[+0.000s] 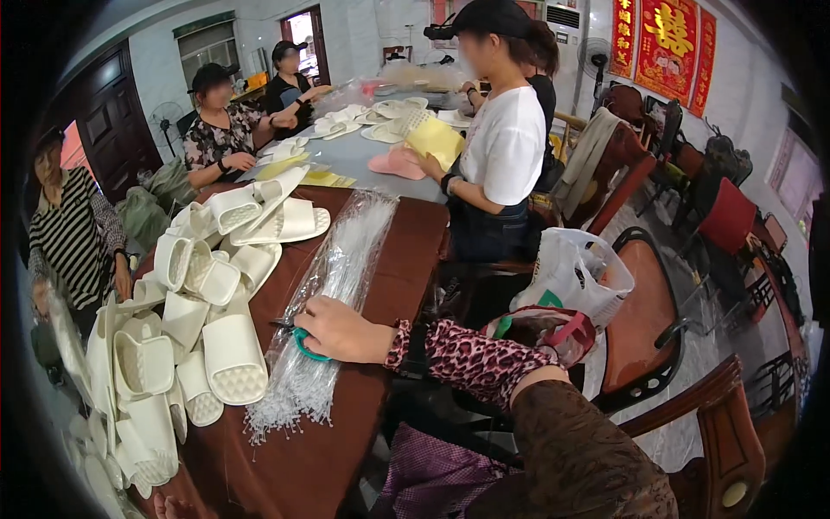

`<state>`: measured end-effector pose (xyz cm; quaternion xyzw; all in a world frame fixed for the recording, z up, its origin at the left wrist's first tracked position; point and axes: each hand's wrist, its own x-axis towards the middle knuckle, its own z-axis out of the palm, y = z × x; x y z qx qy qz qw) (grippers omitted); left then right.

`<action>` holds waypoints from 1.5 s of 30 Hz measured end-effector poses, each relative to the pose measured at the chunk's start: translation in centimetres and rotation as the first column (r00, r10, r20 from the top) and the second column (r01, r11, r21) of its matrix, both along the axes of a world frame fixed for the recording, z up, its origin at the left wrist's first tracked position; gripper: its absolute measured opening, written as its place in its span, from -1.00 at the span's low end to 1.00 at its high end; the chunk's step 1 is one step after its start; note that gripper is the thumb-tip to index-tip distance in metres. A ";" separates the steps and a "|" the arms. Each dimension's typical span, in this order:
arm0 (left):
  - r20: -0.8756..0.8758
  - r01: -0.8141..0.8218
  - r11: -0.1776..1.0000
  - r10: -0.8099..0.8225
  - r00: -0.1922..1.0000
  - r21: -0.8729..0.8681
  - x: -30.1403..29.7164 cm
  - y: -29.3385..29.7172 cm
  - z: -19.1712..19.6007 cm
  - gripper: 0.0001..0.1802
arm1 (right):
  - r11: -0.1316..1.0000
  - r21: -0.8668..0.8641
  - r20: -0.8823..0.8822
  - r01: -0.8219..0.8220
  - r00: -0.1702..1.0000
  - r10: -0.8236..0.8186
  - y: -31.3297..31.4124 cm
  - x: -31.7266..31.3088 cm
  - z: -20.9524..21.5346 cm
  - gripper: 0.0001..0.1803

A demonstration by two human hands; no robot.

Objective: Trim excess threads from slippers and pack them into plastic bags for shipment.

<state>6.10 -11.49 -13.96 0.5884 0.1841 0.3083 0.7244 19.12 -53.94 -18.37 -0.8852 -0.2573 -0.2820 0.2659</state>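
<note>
My right hand [339,329] is closed on a pair of scissors [309,346] with green handles. Their dark blades point left, over a long bundle of thin clear plastic strands [346,238], partly wrapped in clear film. The strands' loose ends fan out towards me and have small knobs. A heap of cream slippers [233,356] with dimpled soles lies left of the bundle. Only the tips of my left hand [169,507] show at the lower edge, beside the nearest slippers, so its grip is hidden.
The brown-covered table [402,251] meets a grey table [346,164] holding more slippers and yellow sheets. Several people work around them; one in a white shirt [506,143] holds a yellow piece. At right stand wooden chairs [644,303] and a white plastic bag [566,277].
</note>
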 end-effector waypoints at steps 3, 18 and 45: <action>0.016 0.033 0.998 -0.032 0.999 -0.048 0.0 -0.1 0.1 -0.81 | 0.998 0.045 0.046 0.043 0.998 -0.046 0.2 -0.3 -0.5 -0.75; -0.098 -0.004 0.992 -0.008 0.995 -0.126 1.0 1.7 -2.1 -0.78 | 0.989 0.143 0.030 0.044 0.998 -0.049 0.1 -1.4 -0.4 -0.82; -0.106 0.031 0.999 -0.028 0.994 0.023 0.9 0.8 -1.4 -0.90 | 0.971 0.240 0.046 0.001 0.999 -0.013 0.0 -1.0 -0.8 -0.85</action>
